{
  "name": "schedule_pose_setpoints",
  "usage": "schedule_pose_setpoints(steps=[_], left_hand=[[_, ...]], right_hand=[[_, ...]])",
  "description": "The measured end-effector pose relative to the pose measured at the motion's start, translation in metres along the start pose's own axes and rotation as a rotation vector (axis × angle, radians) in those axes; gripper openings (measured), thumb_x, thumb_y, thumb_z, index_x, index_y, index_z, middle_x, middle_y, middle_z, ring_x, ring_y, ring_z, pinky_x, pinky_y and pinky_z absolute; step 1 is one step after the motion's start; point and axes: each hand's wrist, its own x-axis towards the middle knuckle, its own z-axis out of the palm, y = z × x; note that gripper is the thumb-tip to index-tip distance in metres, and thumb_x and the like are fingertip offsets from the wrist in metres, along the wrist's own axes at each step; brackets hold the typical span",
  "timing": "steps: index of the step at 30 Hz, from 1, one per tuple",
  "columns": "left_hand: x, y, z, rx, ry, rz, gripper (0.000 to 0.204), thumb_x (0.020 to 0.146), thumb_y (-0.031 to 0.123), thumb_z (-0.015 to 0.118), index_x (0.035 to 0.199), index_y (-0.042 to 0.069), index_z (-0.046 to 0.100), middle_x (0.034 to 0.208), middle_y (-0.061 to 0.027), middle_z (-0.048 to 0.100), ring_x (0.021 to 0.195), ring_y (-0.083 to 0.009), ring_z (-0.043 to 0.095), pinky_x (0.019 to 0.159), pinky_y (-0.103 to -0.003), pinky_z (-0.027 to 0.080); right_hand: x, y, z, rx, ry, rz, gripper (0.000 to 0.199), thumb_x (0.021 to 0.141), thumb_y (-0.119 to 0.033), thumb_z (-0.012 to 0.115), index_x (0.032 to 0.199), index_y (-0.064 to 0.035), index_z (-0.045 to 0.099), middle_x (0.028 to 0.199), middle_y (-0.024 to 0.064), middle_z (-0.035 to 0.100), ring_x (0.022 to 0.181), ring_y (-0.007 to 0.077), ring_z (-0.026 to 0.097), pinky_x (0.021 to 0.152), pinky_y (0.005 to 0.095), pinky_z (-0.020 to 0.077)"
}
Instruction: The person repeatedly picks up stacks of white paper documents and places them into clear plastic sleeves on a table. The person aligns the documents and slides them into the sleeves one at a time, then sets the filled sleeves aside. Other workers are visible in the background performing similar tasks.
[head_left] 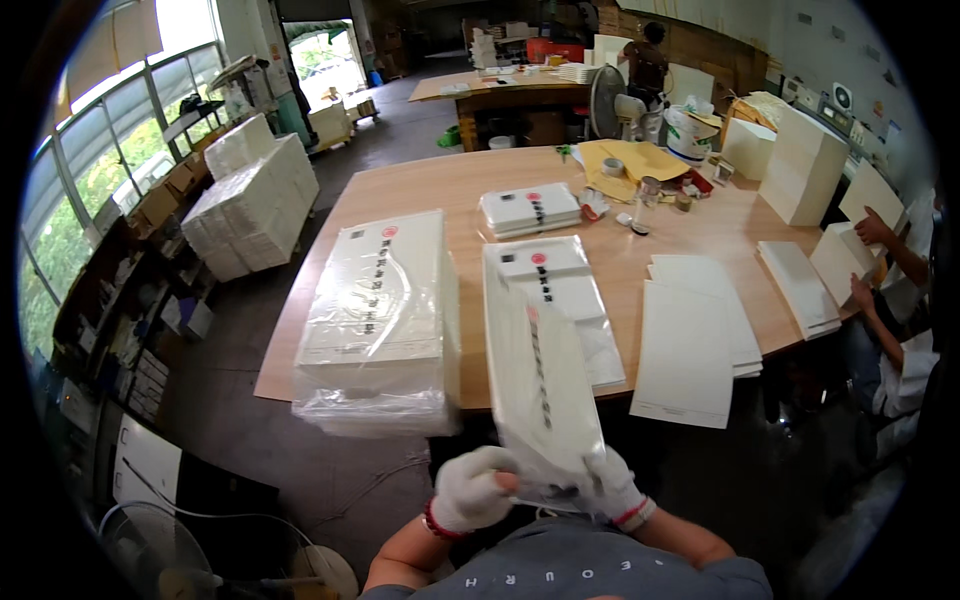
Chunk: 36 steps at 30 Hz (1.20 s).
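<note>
Bagging step: left hand and right hand, both gloved, each grip closed on near end of plastic sleeve holding white flat box, above bench edge; next likely needs setting it on bagged stack.

A broad wooden counter with a rounded far edge fills the middle of the frame. At its lower left lies a tall stack of white sheets wrapped in clear plastic. Just right of that, at centre, lies a flatter plastic-covered stack of white printed envelopes, and above it a small neat pile of the same. Plain white flat sheets lie fanned at the lower right, overhanging the near edge. Further right lies a narrow white stack. At the upper right lie yellow envelopes, a roll of tape, a clear bottle and tall white box stacks.
</note>
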Motion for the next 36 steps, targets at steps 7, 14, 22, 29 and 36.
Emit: schedule_pose_setpoints(steps=[7,14,22,29,36], left_hand=[[0.016,-0.094,-0.092,-0.099,1.006,-0.129,0.009,0.087,0.004,0.043,0.081,0.006,0.05,0.082,-0.0012,0.046,0.071,-0.0122,0.045,0.066,-0.024,0.044],[-0.069,-0.22,-0.149,-0.558,1.179,-0.547,0.012,0.089,0.009,0.041,0.082,0.008,0.05,0.081,-0.0009,0.054,0.071,-0.0156,0.052,0.07,-0.029,0.047],[-0.196,-0.228,0.037,-0.357,0.734,-1.3,0.012,0.077,0.003,0.041,0.078,0.004,0.053,0.072,-0.0074,0.056,0.057,-0.0177,0.054,0.053,-0.029,0.046],[-0.084,-0.179,0.117,-0.175,0.041,-0.554,0.007,0.07,0.002,0.054,0.077,0.002,0.057,0.074,-0.0127,0.057,0.07,-0.0263,0.059,0.066,-0.034,0.049],[0.04,-0.197,0.164,0.438,0.004,-0.367,0.014,0.073,0.014,0.061,0.086,0.008,0.061,0.103,-0.0131,0.056,0.087,-0.032,0.055,0.072,-0.042,0.047]], right_hand=[[0.139,-0.01,0.107,-0.315,-0.424,-0.067,0.027,0.09,-0.021,0.053,0.11,-0.0022,0.053,0.087,0.005,0.057,0.077,0.0172,0.059,0.064,0.028,0.0499],[0.149,0.027,0.155,-0.096,-0.375,0.235,0.03,0.092,-0.024,0.051,0.115,-0.0056,0.048,0.079,0.0048,0.058,0.067,0.0114,0.058,0.062,0.0282,0.0533],[0.06,0.051,-0.113,0.532,0.527,0.124,0.042,0.089,-0.033,0.055,0.121,-0.0074,0.048,0.115,0.0131,0.053,0.102,0.0246,0.052,0.082,0.0395,0.0495],[0.056,-0.051,-0.183,0.501,1.06,-0.308,0.01,0.084,-0.017,0.057,0.082,-0.0109,0.05,0.065,0.0008,0.051,0.057,0.017,0.052,0.054,0.0357,0.0518],[0.079,-0.142,-0.221,-0.077,1.125,-0.302,0.018,0.083,-0.019,0.056,0.096,-0.0069,0.052,0.075,0.0013,0.049,0.057,0.0122,0.051,0.047,0.0334,0.0511]])
